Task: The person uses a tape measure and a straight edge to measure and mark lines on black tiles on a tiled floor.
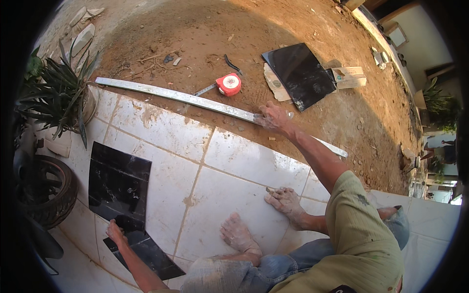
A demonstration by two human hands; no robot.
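My right hand (273, 117) reaches forward with its fingers curled over a long silver metal bar (178, 99), which lies along the edge between the white tiled floor and the dirt. At the lower left, my left hand (116, 233) grips the edge of a black tile (146, 255) lying at a slant. Against it, and partly overlapping, is a larger black tile (119, 183) with pale dusty lines. Beyond the bar sits a red tape measure (228, 85), its short run of blade pointing toward the bar.
Another black tile (300, 73) rests on torn cardboard (276, 83) on the dirt, beside a flattened carton (349, 77). A potted plant (61, 95) and a motorbike wheel (51, 193) stand at the left. My bare feet (239, 237) are on the white floor tiles (220, 195).
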